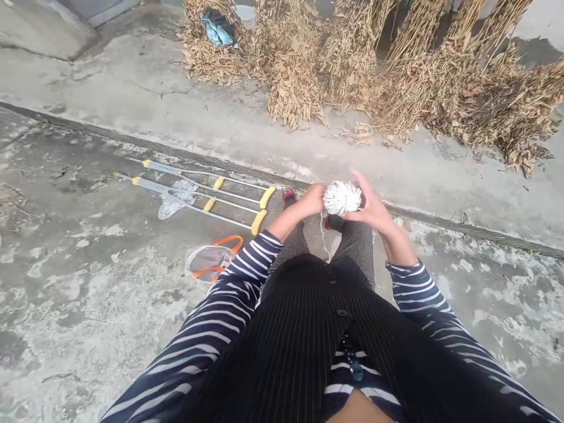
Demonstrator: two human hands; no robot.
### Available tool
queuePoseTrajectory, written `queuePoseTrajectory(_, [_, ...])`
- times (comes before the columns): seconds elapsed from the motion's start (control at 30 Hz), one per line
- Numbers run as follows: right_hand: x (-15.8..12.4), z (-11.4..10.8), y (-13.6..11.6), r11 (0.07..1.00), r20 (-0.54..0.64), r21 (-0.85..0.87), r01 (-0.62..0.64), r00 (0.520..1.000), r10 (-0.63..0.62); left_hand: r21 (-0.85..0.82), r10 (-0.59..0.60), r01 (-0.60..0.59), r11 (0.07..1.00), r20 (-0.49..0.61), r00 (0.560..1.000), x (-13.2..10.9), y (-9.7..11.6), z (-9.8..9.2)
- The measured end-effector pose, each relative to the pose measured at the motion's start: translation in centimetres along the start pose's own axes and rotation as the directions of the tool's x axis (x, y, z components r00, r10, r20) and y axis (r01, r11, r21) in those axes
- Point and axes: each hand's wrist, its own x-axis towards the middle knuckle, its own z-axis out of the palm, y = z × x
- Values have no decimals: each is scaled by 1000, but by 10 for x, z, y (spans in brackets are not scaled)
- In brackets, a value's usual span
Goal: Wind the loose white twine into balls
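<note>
Ball of white twine (342, 197) held between both hands, above the knees, near the middle of the view. Left hand (314, 200) pressed to the ball's left side, closed on it. Right hand (373, 210) cupped against the right side, fingers (358, 183) spread and bent around the far edge, gripping it. Thin strand of twine (324, 235) hanging from the ball down between the legs.

Directly below the hands, grey trousers (352, 249) and red shoes (289, 195); nearer, striped sleeves (238, 282) and a black ribbed cardigan (308, 352).

To the left, on the concrete ground (88, 282), a pair of metal crutches (194, 191) lying side by side, with yellow pads at the ends nearest the left hand. Clear plastic bag (175, 198) partly under the crutches. Round flat mesh object with orange straps (212, 259) just beside the left sleeve. Farther off, past a low concrete ledge (154, 147), heaps of dried plant stalks (374, 70) spread across the far side, a blue cloth (218, 28) lying on them at far left.
</note>
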Motion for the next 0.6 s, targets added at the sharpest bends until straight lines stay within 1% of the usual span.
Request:
queuePoseTrajectory(0.07, [-1,2,0,998,-10,-61,30,999,-31,16,0,0,1000,-10,1000,2,-4,0])
queuePoseTrajectory(0.1, [-1,3,1,998,-22,-51,36,999,-37,-5,2,-2,1000,-17,1000,3,-7,1])
queuePoseTrajectory(0.2, [0,2,2,995,-88,98,32,996,-24,-138,13,-11,990,12,1000,0,-14,9])
queuePoseTrajectory(0.3, [6,-6,-2,980,-211,192,50,977,-9,-245,50,-31,969,74,996,-11,-21,18])
queuePoseTrajectory(0.4, [15,-26,-12,978,-364,195,68,931,7,-289,45,-6,957,129,991,-27,-31,24])
queuePoseTrajectory(0.47, [22,-42,-16,977,-468,188,97,884,2,-305,12,44,951,179,984,-37,-37,25])
queuePoseTrajectory(0.53, [29,-56,-13,981,-545,152,124,838,-22,-350,-9,96,932,240,971,-48,-40,23])
queuePoseTrajectory(0.57, [32,-60,-8,983,-525,142,114,851,-23,-383,-11,123,915,280,960,-53,-39,20])
queuePoseTrajectory(0.6, [34,-62,-1,985,-447,149,87,895,-12,-419,-5,148,896,324,946,-58,-37,16])
